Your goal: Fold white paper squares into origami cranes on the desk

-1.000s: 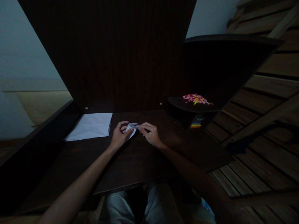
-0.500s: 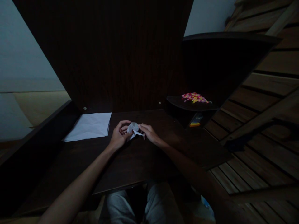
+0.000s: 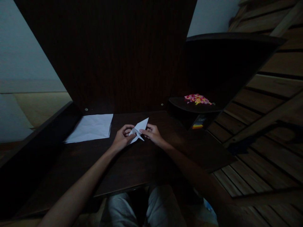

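Observation:
A folded white paper figure (image 3: 142, 125) with pointed flaps is held between both hands, over the dark wooden desk (image 3: 127, 167). On its left side, my left hand (image 3: 122, 137) pinches it between thumb and curled fingers. My right hand (image 3: 152, 134) grips it from the right, the thumb pressed on its near face and the fingers behind. One long point rises to the upper right, and narrower points stick out toward me. Parts of the folds are covered by the fingers.
Several white paper sheets (image 3: 92, 126) lie at the desk's left, beside a raised side panel (image 3: 47, 138). At right, a small corner shelf (image 3: 177, 102) carries a heap of pink, red and yellow bits (image 3: 198, 99). A dark back panel (image 3: 113, 63) stands behind.
A broad pointed flap of the paper now stands up to the right, where the top looked blunt before. My right hand has shifted slightly right, its thumb now across the paper.

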`<control>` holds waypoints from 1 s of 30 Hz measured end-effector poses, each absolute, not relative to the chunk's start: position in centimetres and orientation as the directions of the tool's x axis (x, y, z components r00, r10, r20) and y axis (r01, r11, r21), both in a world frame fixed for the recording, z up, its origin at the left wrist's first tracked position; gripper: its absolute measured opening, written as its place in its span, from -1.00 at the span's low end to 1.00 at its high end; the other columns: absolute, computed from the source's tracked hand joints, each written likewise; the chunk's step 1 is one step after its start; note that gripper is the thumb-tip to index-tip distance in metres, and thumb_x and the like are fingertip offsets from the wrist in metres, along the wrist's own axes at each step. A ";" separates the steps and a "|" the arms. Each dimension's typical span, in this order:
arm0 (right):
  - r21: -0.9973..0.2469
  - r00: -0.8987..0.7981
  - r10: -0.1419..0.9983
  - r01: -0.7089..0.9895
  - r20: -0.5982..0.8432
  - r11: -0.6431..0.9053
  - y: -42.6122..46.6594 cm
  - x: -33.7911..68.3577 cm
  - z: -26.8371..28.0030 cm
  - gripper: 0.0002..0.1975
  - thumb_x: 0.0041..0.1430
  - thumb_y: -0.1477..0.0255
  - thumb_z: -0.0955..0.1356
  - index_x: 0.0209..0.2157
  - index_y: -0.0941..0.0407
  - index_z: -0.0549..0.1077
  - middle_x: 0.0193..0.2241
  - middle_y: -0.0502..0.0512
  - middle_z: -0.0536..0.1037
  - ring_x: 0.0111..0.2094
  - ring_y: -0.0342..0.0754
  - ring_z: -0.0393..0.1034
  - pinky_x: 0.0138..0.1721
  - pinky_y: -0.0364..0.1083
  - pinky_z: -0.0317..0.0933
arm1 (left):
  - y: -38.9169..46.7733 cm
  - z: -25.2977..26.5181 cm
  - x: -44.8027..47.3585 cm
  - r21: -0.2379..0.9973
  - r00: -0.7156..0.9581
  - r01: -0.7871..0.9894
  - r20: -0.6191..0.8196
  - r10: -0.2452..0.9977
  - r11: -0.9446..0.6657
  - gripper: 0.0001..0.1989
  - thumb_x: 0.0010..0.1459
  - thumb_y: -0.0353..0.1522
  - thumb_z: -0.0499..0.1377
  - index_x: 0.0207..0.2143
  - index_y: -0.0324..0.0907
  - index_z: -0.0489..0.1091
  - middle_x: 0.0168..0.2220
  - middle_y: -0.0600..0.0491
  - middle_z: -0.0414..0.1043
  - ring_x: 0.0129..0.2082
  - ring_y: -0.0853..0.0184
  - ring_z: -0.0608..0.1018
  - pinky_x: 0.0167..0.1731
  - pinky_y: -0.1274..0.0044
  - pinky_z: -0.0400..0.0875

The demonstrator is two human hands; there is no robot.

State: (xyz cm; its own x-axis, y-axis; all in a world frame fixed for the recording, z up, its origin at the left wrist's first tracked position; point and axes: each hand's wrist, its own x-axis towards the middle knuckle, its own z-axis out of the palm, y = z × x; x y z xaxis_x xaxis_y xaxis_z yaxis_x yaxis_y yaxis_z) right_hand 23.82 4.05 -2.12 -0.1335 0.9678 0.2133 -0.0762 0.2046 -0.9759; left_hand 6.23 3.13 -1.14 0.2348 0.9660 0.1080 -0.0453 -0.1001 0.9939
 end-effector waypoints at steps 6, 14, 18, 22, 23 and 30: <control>-0.994 -0.201 0.974 -0.048 0.107 0.100 4.3 23.4 -2.6 -0.70 -0.15 0.21 0.46 -0.53 0.17 0.45 -0.70 -0.10 0.36 -0.70 -0.26 0.11 -0.68 -0.22 -0.06 | 2.8 -1.3 6.3 0.993 0.314 -0.044 0.114 0.943 -0.106 -0.51 -0.18 -0.20 0.39 -0.18 -0.20 0.40 -0.51 0.15 0.42 -0.53 0.41 0.46 -0.52 0.60 0.28; -0.986 -0.179 0.970 -0.049 0.163 0.157 4.2 23.6 -2.4 -0.68 -0.18 0.18 0.47 -0.52 0.16 0.48 -0.58 -0.02 0.48 -0.53 -0.17 0.32 -0.52 -0.20 0.14 | 3.0 -1.8 6.1 0.998 0.352 -0.025 0.055 0.934 -0.049 -0.44 -0.16 -0.18 0.40 -0.09 -0.21 0.43 -0.43 0.06 0.51 -0.50 0.36 0.51 -0.50 0.57 0.34; -0.988 -0.221 0.963 -0.035 0.152 0.148 4.0 23.8 -2.0 -0.63 -0.11 0.14 0.44 -0.61 0.17 0.40 -0.72 -0.10 0.32 -0.69 -0.25 0.12 -0.66 -0.21 -0.05 | 3.2 -2.0 6.0 0.996 0.361 -0.020 0.087 0.928 -0.085 -0.46 -0.14 -0.20 0.39 -0.09 -0.25 0.43 -0.44 0.05 0.50 -0.48 0.35 0.51 -0.48 0.56 0.34; -0.992 -0.196 0.974 -0.081 0.113 0.098 4.1 23.9 -1.9 -0.61 -0.14 0.12 0.45 -0.60 0.17 0.39 -0.74 -0.12 0.30 -0.72 -0.29 0.06 -0.70 -0.22 -0.13 | 3.1 -1.7 6.1 0.995 0.370 -0.040 0.102 0.923 -0.094 -0.47 -0.13 -0.26 0.39 -0.08 -0.26 0.43 -0.48 0.11 0.45 -0.51 0.41 0.46 -0.50 0.60 0.29; -0.992 -0.187 0.977 -0.093 0.099 0.082 4.2 23.9 -1.9 -0.61 -0.15 0.12 0.46 -0.59 0.18 0.40 -0.73 -0.12 0.30 -0.72 -0.29 0.06 -0.70 -0.22 -0.13 | 3.1 -1.6 6.1 0.995 0.371 -0.045 0.103 0.923 -0.093 -0.47 -0.13 -0.27 0.39 -0.08 -0.26 0.42 -0.49 0.12 0.43 -0.51 0.43 0.45 -0.51 0.61 0.28; -0.988 -0.137 0.990 -0.151 0.034 0.013 4.2 23.9 -1.8 -0.64 -0.22 0.17 0.49 -0.55 0.19 0.45 -0.71 -0.09 0.35 -0.72 -0.29 0.10 -0.72 -0.23 -0.15 | 3.0 -1.6 6.1 0.990 0.400 -0.066 0.140 0.906 -0.124 -0.48 -0.08 -0.29 0.37 -0.04 -0.23 0.40 -0.57 0.21 0.30 -0.56 0.47 0.38 -0.54 0.64 0.23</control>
